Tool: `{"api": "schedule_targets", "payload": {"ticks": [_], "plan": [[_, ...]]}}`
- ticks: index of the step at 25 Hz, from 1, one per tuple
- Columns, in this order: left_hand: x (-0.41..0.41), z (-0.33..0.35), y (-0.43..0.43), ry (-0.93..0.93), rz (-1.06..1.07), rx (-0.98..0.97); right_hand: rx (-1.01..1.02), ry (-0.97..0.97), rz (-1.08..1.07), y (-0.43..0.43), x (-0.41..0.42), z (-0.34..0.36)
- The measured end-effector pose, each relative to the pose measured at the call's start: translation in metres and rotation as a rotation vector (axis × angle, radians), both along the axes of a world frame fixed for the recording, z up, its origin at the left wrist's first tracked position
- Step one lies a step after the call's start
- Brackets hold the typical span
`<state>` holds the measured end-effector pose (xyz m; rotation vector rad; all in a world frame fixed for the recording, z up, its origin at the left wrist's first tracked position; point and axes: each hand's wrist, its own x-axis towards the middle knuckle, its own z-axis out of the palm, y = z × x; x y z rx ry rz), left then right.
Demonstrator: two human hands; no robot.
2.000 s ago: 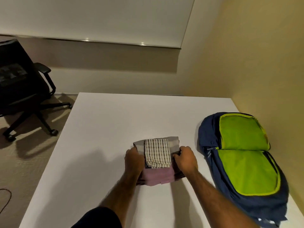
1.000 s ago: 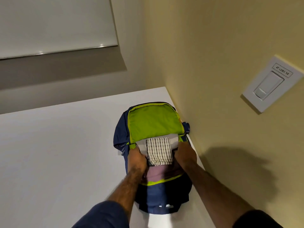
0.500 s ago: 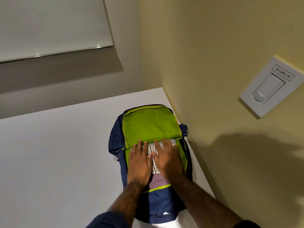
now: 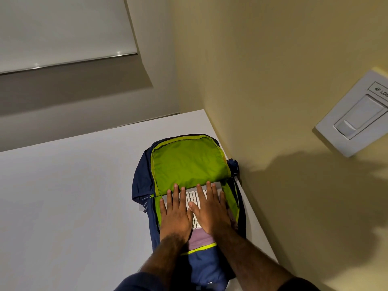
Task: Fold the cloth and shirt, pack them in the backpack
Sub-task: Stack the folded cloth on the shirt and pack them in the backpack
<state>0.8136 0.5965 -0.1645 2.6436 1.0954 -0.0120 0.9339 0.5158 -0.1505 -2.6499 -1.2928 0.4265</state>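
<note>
Bare forearms with dark hair run from short dark navy sleeves [image 4: 138, 283] to ringless fingers [image 4: 176, 193].

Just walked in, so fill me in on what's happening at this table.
A person is packing an open blue backpack lying on the white table. Both the left hand and the right hand press flat on a folded checkered cloth stacked on a folded pink shirt inside the green-lined main compartment.

Left hand [image 4: 175, 215] and right hand [image 4: 210, 211] lie flat, covering most of the checked cloth [image 4: 192, 199]. Only a pink strip of the shirt [image 4: 199, 238] shows. Wall switch [image 4: 357, 114] label cut off at right edge.
</note>
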Motion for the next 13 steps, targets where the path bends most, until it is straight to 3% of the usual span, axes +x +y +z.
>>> {"api": "schedule_targets", "payload": {"ticks": [4,13], "plan": [[0.000,-0.009,0.002,0.010,-0.020,0.027,0.062,-0.005,-0.016,-0.004,-0.005,-0.009],[-0.004,-0.015,0.006,0.056,-0.015,0.012,0.002,-0.013,0.028,-0.004,-0.003,-0.013]]}}
